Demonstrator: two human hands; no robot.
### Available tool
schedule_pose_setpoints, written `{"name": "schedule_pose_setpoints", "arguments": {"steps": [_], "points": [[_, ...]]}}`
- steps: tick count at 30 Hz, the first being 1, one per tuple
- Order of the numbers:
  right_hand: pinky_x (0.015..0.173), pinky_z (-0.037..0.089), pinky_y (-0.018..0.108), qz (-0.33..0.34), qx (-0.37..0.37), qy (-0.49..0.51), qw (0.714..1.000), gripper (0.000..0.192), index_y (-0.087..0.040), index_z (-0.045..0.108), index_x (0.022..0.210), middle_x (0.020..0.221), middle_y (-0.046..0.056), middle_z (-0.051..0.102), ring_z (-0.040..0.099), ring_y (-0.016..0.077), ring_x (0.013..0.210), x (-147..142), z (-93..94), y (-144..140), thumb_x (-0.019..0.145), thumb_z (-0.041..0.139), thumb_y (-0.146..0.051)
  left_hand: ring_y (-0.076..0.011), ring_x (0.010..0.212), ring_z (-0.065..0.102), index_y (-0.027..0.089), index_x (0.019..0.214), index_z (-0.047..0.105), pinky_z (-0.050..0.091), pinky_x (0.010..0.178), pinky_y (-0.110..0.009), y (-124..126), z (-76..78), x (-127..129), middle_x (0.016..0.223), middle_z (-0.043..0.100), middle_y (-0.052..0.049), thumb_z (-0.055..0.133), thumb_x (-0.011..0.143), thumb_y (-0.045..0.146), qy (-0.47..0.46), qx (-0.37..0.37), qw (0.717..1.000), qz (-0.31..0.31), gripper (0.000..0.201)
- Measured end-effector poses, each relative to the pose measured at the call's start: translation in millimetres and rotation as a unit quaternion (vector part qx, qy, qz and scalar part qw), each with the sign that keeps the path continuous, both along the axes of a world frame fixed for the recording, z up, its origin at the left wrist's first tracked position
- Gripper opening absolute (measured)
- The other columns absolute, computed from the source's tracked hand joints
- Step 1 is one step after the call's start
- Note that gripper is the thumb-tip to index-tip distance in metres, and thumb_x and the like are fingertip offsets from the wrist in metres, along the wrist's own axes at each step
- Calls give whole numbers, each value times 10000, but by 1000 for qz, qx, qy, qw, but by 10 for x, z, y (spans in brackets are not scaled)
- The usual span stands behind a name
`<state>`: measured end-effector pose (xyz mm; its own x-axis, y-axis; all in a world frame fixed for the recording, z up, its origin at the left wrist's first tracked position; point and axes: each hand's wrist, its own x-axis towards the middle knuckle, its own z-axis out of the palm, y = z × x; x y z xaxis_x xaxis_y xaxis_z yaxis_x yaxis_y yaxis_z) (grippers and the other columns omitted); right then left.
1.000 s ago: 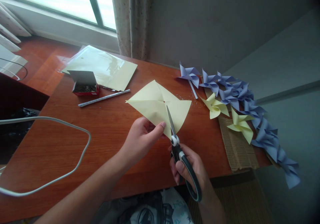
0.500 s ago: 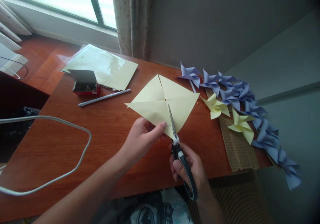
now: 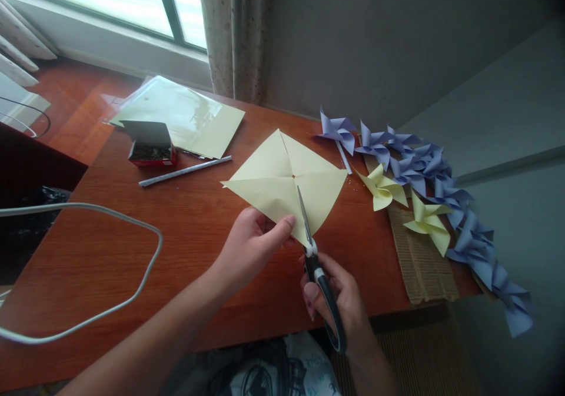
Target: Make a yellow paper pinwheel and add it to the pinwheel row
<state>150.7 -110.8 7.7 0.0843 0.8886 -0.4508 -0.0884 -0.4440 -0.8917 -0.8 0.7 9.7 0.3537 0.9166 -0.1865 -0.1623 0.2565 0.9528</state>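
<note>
My left hand [image 3: 251, 246] pinches the near corner of a pale yellow square of paper [image 3: 273, 175] that bears diagonal creases and lies over the wooden desk [image 3: 185, 231]. My right hand [image 3: 339, 302] grips black-handled scissors [image 3: 316, 266]. Their blades lie along the paper's near diagonal, pointing toward its centre.
Yellow pinwheels [image 3: 383, 189] and several purple paper pinwheels [image 3: 424, 163] lie along the desk's right edge on a corrugated mat [image 3: 419, 260]. A red box of pins [image 3: 150, 149], a thin stick [image 3: 184, 171], bagged yellow sheets [image 3: 185, 113] and a white cable [image 3: 88, 266] lie to the left.
The yellow paper has flattened and opened out toward the right. The scissors' blades have closed further along the near diagonal crease.
</note>
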Motion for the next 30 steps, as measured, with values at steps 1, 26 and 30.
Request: {"name": "schedule_pose_setpoints", "arguments": {"steps": [1, 26, 30], "points": [[474, 387, 211, -1, 0, -1, 1000, 523, -166, 633, 1132, 676, -20, 562, 469, 88, 509, -2, 1, -1, 800, 764, -549, -135, 556, 624, 143, 708, 691, 473, 525, -211, 1, 1, 0, 624, 702, -18, 697, 852, 302, 0, 1, 1000, 1, 214], [417, 370, 197, -20, -12, -7, 1000, 516, -168, 632, 1099, 651, -36, 545, 415, 71, 465, -56, -8, -12, 797, 756, -566, -144, 561, 640, 151, 710, 692, 492, 530, -217, -4, 11, 9, 606, 690, -9, 707, 841, 328, 6, -10, 1000, 5, 221], [405, 369, 196, -27, -17, -11, 999, 523, -170, 631, 1098, 657, -36, 547, 411, 71, 463, -60, -11, -17, 789, 764, -569, -142, 564, 640, 150, 712, 693, 492, 534, -214, -10, 16, 7, 608, 690, -7, 698, 847, 315, 4, -9, 1000, 1, 213]]}}
